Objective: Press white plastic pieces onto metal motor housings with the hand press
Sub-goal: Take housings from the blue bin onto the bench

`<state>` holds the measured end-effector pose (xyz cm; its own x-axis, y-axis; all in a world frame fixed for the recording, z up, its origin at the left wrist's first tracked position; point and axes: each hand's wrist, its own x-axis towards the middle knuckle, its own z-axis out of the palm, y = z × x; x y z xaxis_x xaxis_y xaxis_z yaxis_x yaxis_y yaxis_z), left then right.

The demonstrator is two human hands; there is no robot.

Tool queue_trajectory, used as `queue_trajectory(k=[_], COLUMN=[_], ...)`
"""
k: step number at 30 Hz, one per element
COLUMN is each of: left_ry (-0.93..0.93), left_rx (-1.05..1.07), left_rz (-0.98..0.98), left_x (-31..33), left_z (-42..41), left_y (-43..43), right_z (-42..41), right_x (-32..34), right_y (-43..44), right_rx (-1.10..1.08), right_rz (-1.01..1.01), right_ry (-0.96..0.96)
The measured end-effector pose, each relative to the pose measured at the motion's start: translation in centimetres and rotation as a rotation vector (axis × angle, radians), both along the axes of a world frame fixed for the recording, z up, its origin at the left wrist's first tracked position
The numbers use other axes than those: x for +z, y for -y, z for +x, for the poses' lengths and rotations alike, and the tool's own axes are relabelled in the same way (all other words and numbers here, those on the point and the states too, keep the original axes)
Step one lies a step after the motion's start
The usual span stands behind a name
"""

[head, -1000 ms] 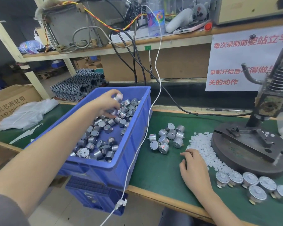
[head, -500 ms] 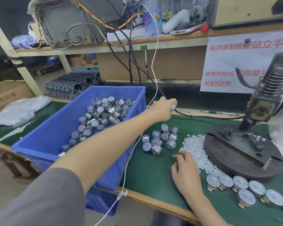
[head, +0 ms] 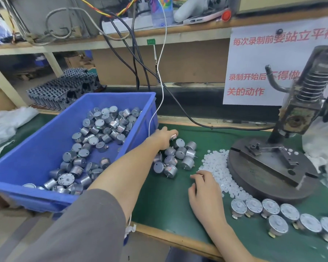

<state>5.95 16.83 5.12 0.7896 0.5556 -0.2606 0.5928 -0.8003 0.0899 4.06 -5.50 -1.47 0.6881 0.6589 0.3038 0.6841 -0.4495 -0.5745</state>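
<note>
My left hand reaches over a small heap of metal motor housings on the green mat, its fingers closed around a housing whose end shows at the fingertips. My right hand rests palm down on the mat, fingertips touching the edge of a pile of white plastic pieces. The hand press stands at the right on a round metal base. A row of housings with their flat faces up lies in front of the base.
A blue bin with many motor housings sits at the left, overhanging the bench edge. A white cable hangs down past its right wall. Grey parts are stacked behind it. Clear plastic bags lie right of the press.
My left hand left the blue bin with a housing, swung right over the mat and has come down onto the heap of housings. My right hand stayed by the white pieces.
</note>
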Motion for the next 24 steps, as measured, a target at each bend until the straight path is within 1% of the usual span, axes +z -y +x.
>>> queue_trajectory(k=[4, 9, 10, 12, 14, 19, 22, 24], left_ry=[-0.09, -0.122, -0.136, -0.145, -0.063, 0.303, 0.458, 0.507], left_rx=[0.037, 0.075, 0.066, 0.03, -0.009, -0.016, 0.051, 0.14], left_rz=[-0.058, -0.173, -0.176, -0.123, -0.05, 0.115, 0.247, 0.271], left_x=[0.3, 1.9, 2.6, 4.0, 5.8, 9.7, 10.5, 10.2], left_z=[0.0, -0.1, -0.2, -0.1, 0.1, -2.4, -6.1, -8.7], left_y=[0.0, 0.4, 0.5, 0.9, 1.2, 0.6, -1.1, -2.8], right_z=[0.0, 0.0, 0.0, -0.1, -0.1, -0.1, -0.2, -0.2], right_x=[-0.1, -0.1, -0.1, -0.1, 0.0, 0.0, 0.0, 0.0], right_y=[0.0, 0.2, 0.2, 0.3, 0.3, 0.4, 0.5, 0.4], right_rx=[-0.007, 0.0, 0.001, 0.0, 0.001, 0.002, 0.002, 0.003], right_rz=[-0.01, -0.023, -0.024, -0.038, -0.043, -0.054, -0.06, -0.06], right_ry=[0.009, 0.002, 0.001, -0.006, -0.013, -0.033, -0.032, -0.027])
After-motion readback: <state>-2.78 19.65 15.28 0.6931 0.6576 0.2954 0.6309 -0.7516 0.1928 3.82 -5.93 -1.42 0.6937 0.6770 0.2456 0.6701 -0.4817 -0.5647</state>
